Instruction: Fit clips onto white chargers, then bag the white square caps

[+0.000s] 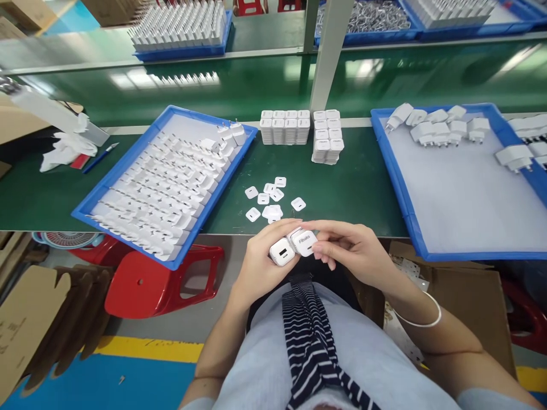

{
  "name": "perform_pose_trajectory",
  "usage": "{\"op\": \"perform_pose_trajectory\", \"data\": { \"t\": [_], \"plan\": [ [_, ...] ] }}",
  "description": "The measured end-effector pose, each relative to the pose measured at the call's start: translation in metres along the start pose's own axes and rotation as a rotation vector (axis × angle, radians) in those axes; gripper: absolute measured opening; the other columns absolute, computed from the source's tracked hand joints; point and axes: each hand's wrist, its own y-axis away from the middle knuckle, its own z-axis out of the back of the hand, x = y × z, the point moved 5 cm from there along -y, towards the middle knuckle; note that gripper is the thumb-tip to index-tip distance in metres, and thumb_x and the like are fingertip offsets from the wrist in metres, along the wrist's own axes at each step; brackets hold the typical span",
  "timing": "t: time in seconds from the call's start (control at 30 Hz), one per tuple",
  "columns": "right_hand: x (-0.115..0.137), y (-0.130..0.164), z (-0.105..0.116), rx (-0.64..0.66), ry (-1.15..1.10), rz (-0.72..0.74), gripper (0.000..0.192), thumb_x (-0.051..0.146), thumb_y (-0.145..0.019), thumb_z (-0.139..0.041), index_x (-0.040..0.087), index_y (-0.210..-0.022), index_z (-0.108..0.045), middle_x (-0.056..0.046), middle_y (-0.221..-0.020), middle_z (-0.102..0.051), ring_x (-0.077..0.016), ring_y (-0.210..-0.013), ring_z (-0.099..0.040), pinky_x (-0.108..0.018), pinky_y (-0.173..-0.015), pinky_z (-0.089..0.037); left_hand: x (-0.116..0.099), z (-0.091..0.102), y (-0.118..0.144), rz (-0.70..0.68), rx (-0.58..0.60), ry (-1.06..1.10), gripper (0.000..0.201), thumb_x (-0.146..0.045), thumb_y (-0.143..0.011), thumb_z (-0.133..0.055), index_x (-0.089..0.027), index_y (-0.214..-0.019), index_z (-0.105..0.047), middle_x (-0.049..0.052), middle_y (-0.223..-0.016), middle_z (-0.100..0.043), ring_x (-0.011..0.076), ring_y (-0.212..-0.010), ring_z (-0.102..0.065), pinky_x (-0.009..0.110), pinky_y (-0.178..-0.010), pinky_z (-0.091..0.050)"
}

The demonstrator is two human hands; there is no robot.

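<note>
Between both gripping hands (299, 250), two white chargers (293, 246), one marked "Fibaks".

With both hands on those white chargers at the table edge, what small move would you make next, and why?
Probably bring the right hand a touch closer to press its charger flush against the one the left hand holds. The two white blocks already touch side by side between the fingertips, and finished stacks stand further back on the green table.
</note>
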Motion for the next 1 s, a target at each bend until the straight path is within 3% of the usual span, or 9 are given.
{"op": "perform_pose_trajectory", "data": {
  "t": [0.2,0.57,0.83,1.0],
  "plan": [
    [-0.0041,-0.0003,-0.0037,-0.057,-0.185,-0.035,0.022,0.028,-0.085,-0.072,0.021,-0.106,-0.074,0.000,-0.067,-0.068,-0.0106,-0.049,-0.059,-0.024,-0.049,-0.055,-0.0004,0.0005,0.0029,-0.008,0.007,-0.048,0.041,-0.012,-0.081,-0.070,-0.023,-0.120,-0.065,0.006,-0.123,-0.068,0.0220,-0.116,-0.063,0.038,-0.101,-0.052],
    [-0.0066,-0.0002,-0.0048,-0.055,-0.139,-0.100,0.024,0.032,-0.083,-0.074,0.019,-0.103,-0.072,-0.001,-0.067,-0.068,-0.0106,-0.049,-0.059,-0.024,-0.049,-0.055,0.0002,-0.0016,0.0050,-0.012,0.025,-0.084,0.043,-0.010,-0.081,-0.068,-0.023,-0.122,-0.065,0.006,-0.125,-0.068,0.0208,-0.117,-0.063,0.037,-0.102,-0.052],
    [-0.0105,-0.0025,-0.0042,-0.045,-0.195,-0.187,0.041,0.032,-0.077,-0.079,0.023,-0.103,-0.048,0.004,-0.062,-0.068,-0.0106,-0.044,-0.058,-0.020,-0.043,-0.051,-0.0007,-0.0025,0.0057,-0.035,0.027,-0.115,0.040,-0.012,-0.082,-0.068,-0.023,-0.121,-0.065,0.006,-0.125,-0.068,0.0216,-0.116,-0.063,0.037,-0.100,-0.054],
    [-0.0109,-0.0037,-0.0051,-0.034,-0.194,-0.220,0.043,0.034,-0.076,-0.079,0.024,-0.097,-0.043,0.005,-0.060,-0.068,-0.0102,-0.042,-0.058,-0.019,-0.041,-0.049,-0.0006,-0.0038,0.0065,-0.028,0.030,-0.132,0.039,-0.013,-0.083,-0.067,-0.023,-0.121,-0.065,0.007,-0.125,-0.067,0.0222,-0.116,-0.064,0.038,-0.099,-0.055]
  ]
}}
